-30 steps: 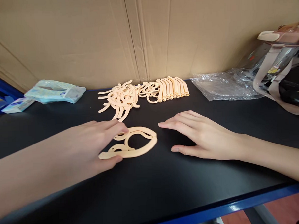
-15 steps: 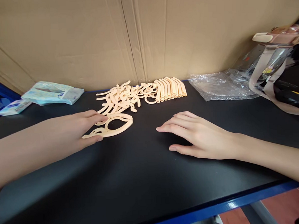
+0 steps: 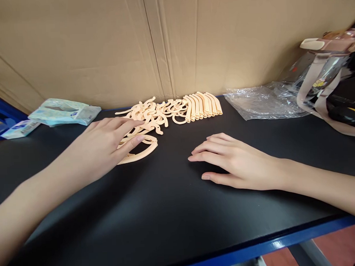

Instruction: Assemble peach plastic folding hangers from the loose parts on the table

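My left hand (image 3: 107, 142) is over the left side of a heap of cream plastic hook-shaped pieces (image 3: 151, 115), its thumb apart from its stretched fingers. Whether the fingertips touch the heap I cannot tell. Below that hand lies a cream folding hanger (image 3: 143, 153), folded up and partly covered by the thumb and palm. Right of the heap, curved cream hanger arms (image 3: 202, 105) lie side by side in a neat row. My right hand (image 3: 231, 160) rests on the black tabletop with fingers spread, holding nothing.
A pale blue tissue pack (image 3: 64, 111) and a smaller white-and-blue pack (image 3: 21, 129) lie at the left. Crumpled clear plastic (image 3: 258, 102) and a strapped bottle (image 3: 324, 64) are at the right. Cardboard (image 3: 103, 46) stands behind; a blue rail (image 3: 273, 245) edges the front.
My left hand has moved up and to the right, from the folded hanger to the heap of hook pieces. The hanger stays on the table. My right hand has barely moved.
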Tool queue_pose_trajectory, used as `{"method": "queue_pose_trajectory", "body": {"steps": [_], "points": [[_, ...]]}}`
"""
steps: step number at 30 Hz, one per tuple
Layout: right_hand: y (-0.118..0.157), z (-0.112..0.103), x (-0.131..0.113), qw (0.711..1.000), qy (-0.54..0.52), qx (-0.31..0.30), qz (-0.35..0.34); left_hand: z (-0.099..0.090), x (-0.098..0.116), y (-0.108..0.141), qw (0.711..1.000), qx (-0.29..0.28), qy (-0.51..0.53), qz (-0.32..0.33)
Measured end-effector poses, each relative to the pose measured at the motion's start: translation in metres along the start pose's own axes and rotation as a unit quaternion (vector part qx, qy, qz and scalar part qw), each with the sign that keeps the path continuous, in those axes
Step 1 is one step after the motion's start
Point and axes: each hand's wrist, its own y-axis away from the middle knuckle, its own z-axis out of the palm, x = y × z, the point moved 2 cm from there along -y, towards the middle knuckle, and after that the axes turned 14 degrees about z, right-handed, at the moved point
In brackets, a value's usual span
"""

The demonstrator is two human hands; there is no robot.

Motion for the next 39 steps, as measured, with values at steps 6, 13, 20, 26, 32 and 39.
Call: {"method": "queue_pose_trajectory", "body": {"steps": [6,13,20,26,32,39], "points": [[0.000,0.000,0.001,1.000,0.005,0.000,-0.006,0.023,-0.018,-0.002,0.997,0.058,-0.022,0.042],[0.001,0.001,0.001,1.000,0.016,0.007,-0.012,0.024,-0.026,-0.002,0.987,0.085,-0.106,0.092],[0.001,0.000,0.001,0.999,0.028,0.008,-0.017,0.025,-0.019,-0.003,0.989,0.047,-0.110,0.091],[0.001,0.000,0.000,0.999,0.034,0.012,-0.021,0.025,-0.017,-0.003,0.987,0.029,-0.131,0.084],[0.001,0.001,0.001,0.999,0.035,0.014,-0.023,0.021,-0.014,-0.003,0.977,0.125,-0.146,0.088],[-0.001,0.002,0.000,0.998,0.023,0.052,0.007,0.015,0.030,-0.002,0.961,0.193,-0.082,0.178]]}}
